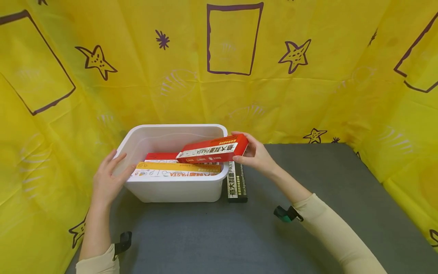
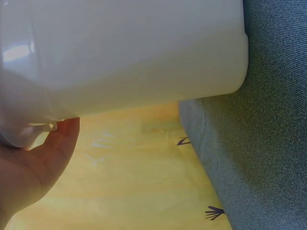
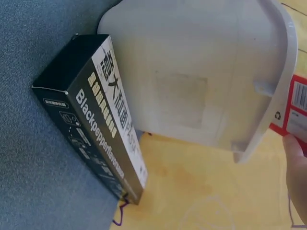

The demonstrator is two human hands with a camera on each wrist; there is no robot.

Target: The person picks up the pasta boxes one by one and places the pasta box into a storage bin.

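A white plastic bin (image 1: 178, 192) stands on the dark table. At its left end my left hand (image 1: 108, 179) grips the rim, thumb over the near corner; the left wrist view shows fingers (image 2: 62, 143) against the rim's underside. My right hand (image 1: 254, 154) holds a red pasta box (image 1: 212, 149) by its right end, thumb in front. That box slants over the bin's right rim, its left end lower and inside. Within the bin lie a yellow-and-white pasta box (image 1: 178, 170) and, behind it, another red box (image 1: 161, 156), partly covered.
A black pepper flavour pasta box (image 3: 96, 120) lies on the table (image 1: 205, 236) along the bin's right side. Yellow printed cloth (image 1: 184, 45) rises behind and at both sides. Black straps with camera mounts (image 1: 287, 214) sit on both forearms.
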